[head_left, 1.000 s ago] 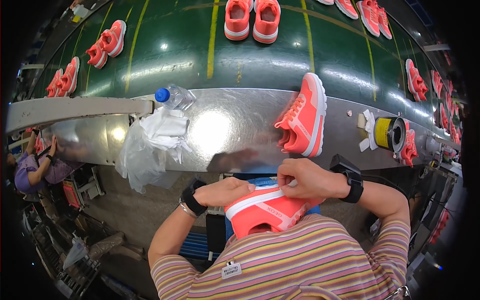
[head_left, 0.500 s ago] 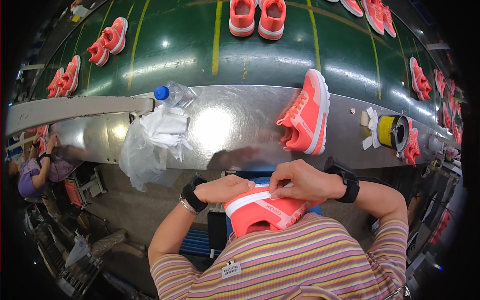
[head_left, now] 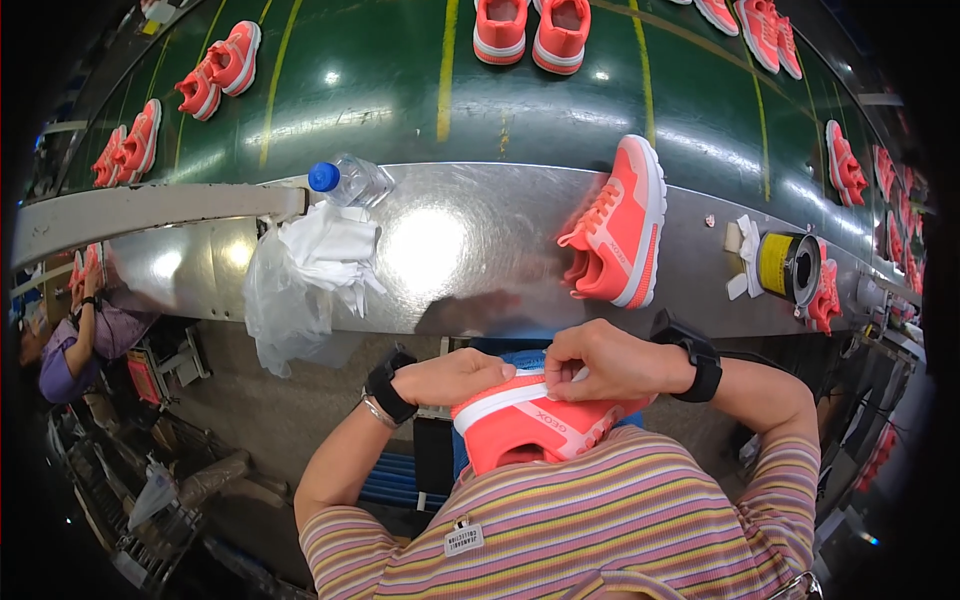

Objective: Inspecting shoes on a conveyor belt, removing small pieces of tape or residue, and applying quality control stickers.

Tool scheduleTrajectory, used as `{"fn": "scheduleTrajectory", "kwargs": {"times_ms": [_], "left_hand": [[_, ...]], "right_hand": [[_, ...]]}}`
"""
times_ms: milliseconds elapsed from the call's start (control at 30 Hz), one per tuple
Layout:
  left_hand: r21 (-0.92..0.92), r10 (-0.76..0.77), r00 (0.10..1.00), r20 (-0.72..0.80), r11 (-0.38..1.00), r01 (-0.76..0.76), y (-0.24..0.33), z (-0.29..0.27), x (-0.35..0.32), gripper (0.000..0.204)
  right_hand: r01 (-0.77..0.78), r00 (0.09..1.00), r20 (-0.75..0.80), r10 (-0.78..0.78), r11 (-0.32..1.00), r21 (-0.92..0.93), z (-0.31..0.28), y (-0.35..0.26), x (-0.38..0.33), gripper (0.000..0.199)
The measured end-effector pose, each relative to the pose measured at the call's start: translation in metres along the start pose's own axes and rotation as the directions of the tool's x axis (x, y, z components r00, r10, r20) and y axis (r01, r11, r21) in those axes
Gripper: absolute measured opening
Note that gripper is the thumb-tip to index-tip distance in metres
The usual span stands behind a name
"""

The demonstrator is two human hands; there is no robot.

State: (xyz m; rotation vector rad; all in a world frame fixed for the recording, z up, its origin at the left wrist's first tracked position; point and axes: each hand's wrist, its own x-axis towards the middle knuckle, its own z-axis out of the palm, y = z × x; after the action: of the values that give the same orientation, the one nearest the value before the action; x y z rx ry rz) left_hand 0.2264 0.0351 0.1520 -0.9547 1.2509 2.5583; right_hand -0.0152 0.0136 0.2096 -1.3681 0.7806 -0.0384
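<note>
I hold a coral-pink sneaker (head_left: 530, 425) with a white sole against my striped shirt, sole edge turned up. My left hand (head_left: 452, 377) grips its heel end from the left. My right hand (head_left: 598, 360) pinches the white sole rim from above, fingers closed on it. Both wrists wear black bands. A second coral sneaker (head_left: 615, 228) lies on its side on the shiny metal bench (head_left: 440, 250) just beyond my hands.
A plastic bag with white cloth (head_left: 305, 275) and a blue-capped bottle (head_left: 345, 180) lie on the bench's left. A yellow tape roll (head_left: 785, 265) sits at right. Pairs of coral sneakers (head_left: 530, 30) ride the green conveyor (head_left: 400, 90). Another person (head_left: 75, 335) works at far left.
The sneakers on the green conveyor have drifted slightly. My hands stay on the held sneaker, the right fingers shifting a little along its sole rim.
</note>
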Motion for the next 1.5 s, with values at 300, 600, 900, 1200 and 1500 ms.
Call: {"fn": "scheduleTrajectory", "kwargs": {"times_ms": [300,600,900,1200,1500], "left_hand": [[-0.002,0.012,1.000,-0.017,1.000,-0.012,0.013,0.005,0.000,0.046],[0.001,-0.030,0.999,0.018,1.000,0.030,0.002,0.001,0.002,0.045],[-0.029,-0.018,1.000,0.004,0.999,0.019,0.005,0.005,0.001,0.045],[-0.037,-0.047,0.998,0.050,0.998,0.049,0.009,0.001,0.002,0.043],[-0.064,0.106,0.977,-0.186,0.991,-0.119,-0.032,-0.011,-0.015,0.044]], "right_hand": [[0.001,0.994,0.109,0.024,0.974,-0.225,-0.004,-0.002,0.000,0.013],[-0.049,0.994,0.095,0.056,0.996,-0.075,-0.006,-0.001,0.003,0.013],[-0.049,0.996,0.070,0.053,0.997,-0.064,-0.005,0.002,0.000,0.013],[-0.110,0.982,0.129,0.135,0.976,-0.185,-0.008,0.000,0.003,0.016],[0.164,0.957,-0.285,0.049,0.721,0.674,-0.028,0.009,-0.018,0.014]]}}
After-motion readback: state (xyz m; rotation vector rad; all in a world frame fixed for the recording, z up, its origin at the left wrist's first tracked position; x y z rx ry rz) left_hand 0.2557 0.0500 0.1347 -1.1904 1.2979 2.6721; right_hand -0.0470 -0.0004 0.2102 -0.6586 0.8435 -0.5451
